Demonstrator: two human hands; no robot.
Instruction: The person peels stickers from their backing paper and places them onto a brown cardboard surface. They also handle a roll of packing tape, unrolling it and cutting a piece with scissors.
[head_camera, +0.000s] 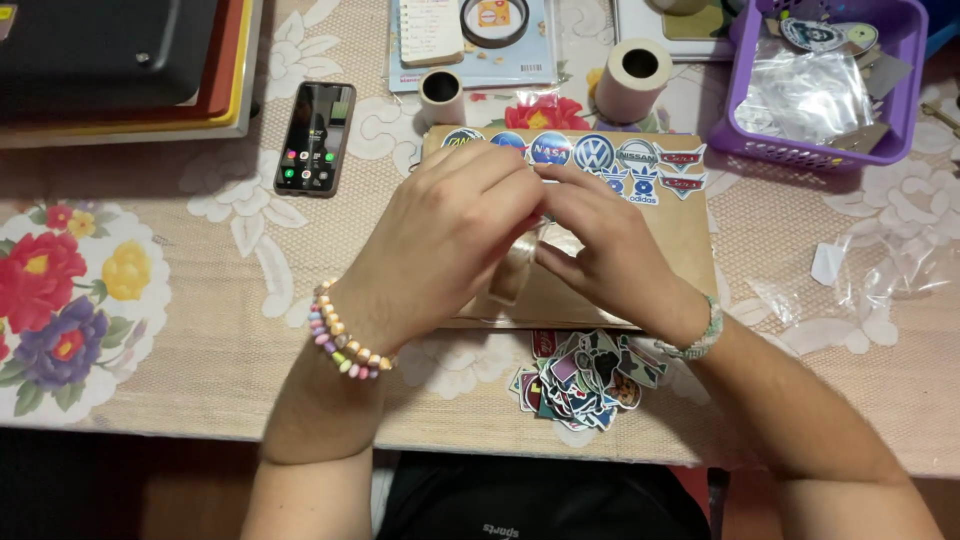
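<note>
I see my left hand (440, 245) and right hand (610, 250) meet over the brown board (690, 250) mid-surface, each grip pinching a clear sticker backing (515, 265). It could tear or stick crooked beside the sticker row (590, 155).

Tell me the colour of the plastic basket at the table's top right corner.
The basket is purple, with a slotted wall; the head view shows it, holding clear plastic bags.

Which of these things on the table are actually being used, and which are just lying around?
In use:
left hand
right hand
brown board with a row of stickers
loose sticker pile

Lying about:
phone
two tape rolls
purple basket
clear plastic bags
</note>
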